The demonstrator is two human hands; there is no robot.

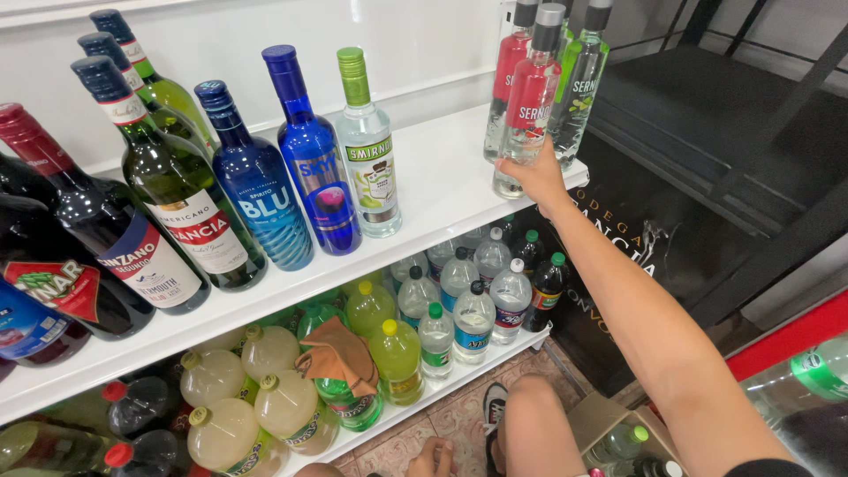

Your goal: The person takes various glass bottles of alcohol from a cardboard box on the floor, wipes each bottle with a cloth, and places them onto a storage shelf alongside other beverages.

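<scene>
White laminate forms the upper shelf (433, 190), where the right hand (534, 172) closes around the base of a red-labelled clear bottle (528, 106) near the shelf's far end, while the left hand (433, 459) rests loosely curled, empty, low above the tiled floor (459, 424).

A white upper shelf (442, 190) carries upright bottles: dark wine bottles (79, 238) at the left, a green bottle (181, 190), two blue bottles (283, 177), a clear bottle with a green cap (367, 146), and three clear bottles (539, 88) at the right end. The lower shelf (459, 375) holds yellowish soda bottles (238, 397), water bottles (473, 296) and an orange cloth (340, 353) draped over the caps.
</scene>
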